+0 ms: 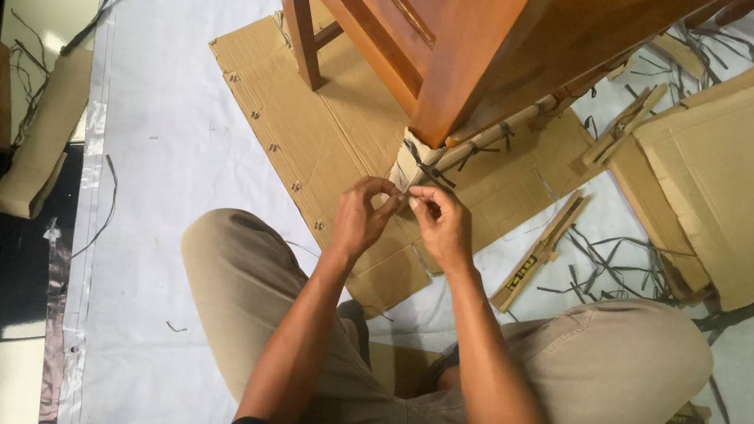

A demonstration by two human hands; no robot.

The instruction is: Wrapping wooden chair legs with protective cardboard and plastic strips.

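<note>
Sitting cross-legged on a white sheet (pixel 175 139) spread over the floor, I look down at my own two hands, which meet in front of me. My left hand (pixel 362 215) and right hand (pixel 441 225) nearly touch, the fingers of each pressed together, pinching a thin dark strap (pixel 426 165). That strap is tied around a pale cardboard wrap (pixel 410 160) at the foot of a wooden furniture leg (pixel 469 51), directly above my hands. The leg stands on a flattened cardboard sheet (pixel 312 118). To my right lie more cardboard pieces (pixel 745 181) and loose dark strap offcuts (pixel 620 261), scattered. A checkered tile floor (pixel 0 319) shows at left.
</note>
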